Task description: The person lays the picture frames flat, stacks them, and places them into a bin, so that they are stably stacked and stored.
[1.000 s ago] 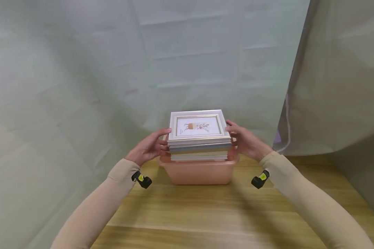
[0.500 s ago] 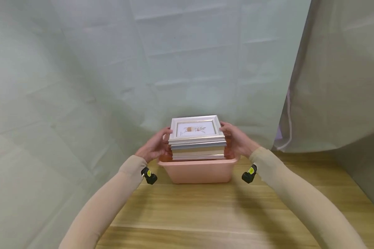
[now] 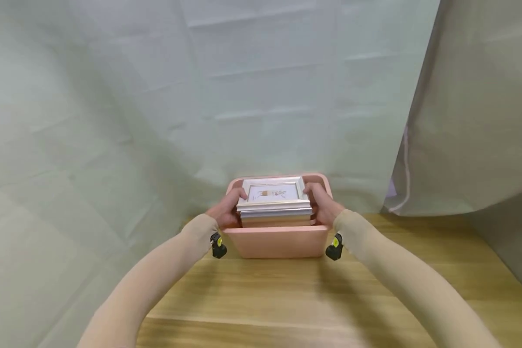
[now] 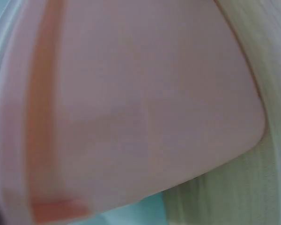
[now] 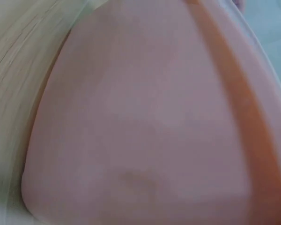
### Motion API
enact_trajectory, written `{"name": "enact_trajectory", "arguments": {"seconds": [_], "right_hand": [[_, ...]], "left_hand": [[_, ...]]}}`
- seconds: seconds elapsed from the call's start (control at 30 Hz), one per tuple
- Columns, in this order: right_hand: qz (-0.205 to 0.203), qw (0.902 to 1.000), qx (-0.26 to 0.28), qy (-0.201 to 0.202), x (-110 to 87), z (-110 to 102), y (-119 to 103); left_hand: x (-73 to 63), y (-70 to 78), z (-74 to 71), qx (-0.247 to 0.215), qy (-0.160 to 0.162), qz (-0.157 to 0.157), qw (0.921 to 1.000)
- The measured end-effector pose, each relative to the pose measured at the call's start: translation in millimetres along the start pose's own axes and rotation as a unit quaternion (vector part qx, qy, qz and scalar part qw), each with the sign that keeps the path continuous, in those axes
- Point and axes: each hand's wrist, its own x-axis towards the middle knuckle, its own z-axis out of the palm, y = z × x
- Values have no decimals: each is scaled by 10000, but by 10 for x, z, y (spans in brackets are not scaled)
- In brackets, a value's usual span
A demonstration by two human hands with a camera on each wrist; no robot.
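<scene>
A stack of picture frames point(image 3: 276, 212) sits partly inside a pink plastic basin point(image 3: 278, 242) in the head view. The top frame point(image 3: 248, 181) is white with a gold inner edge and a small plant print. At the stack's left side my left hand point(image 3: 227, 209) grips it, thumb on the top frame's edge. My right hand point(image 3: 323, 204) grips the opposite side the same way. The fingers below are largely hidden by the basin wall. Both wrist views show mostly the basin's outer wall point(image 4: 145, 103), with neither hand clearly visible there.
The basin stands on a wooden table point(image 3: 261, 295), close to a pale cloth backdrop point(image 3: 261, 96). A grey-beige curtain point(image 3: 483, 121) hangs at the right, with a white cord point(image 3: 406, 169) beside its edge.
Both hands have lowered the stack of picture frames deeper into the basin. The basin's back rim now shows behind the stack. The wrists have come closer together.
</scene>
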Motion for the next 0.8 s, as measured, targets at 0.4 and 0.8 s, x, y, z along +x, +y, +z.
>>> {"name": "enact_trajectory", "arguments": {"seconds": [0.4,0.8], "right_hand": [[-179,9924,-1029,646,268,445,124],[136,9830,-1757,524,336,536,121]], "left_hand": [[51,-181,-158,368,815,247,9957],[228,-218,-255,2077,1231,1210,9628]]}}
